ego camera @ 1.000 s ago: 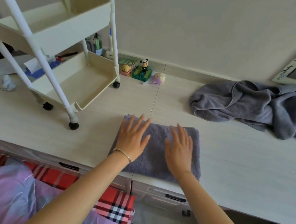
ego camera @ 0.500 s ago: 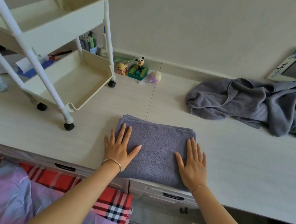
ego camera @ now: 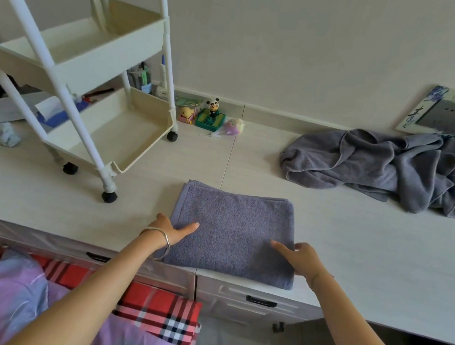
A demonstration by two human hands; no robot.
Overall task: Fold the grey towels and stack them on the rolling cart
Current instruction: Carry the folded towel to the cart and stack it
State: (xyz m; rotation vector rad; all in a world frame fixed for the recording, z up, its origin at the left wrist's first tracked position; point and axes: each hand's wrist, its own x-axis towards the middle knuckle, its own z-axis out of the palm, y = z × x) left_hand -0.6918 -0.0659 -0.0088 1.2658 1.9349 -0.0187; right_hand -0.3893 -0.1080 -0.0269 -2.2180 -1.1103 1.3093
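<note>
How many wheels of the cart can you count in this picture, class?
3. One wheel stands nearest the folded towel, one left of it under the lower tray, one at the back beside the toys. A fourth is probably hidden behind the cart.

Left hand (ego camera: 168, 229) and right hand (ego camera: 300, 256) grip the folded towel (ego camera: 233, 228) by its sides.
</note>
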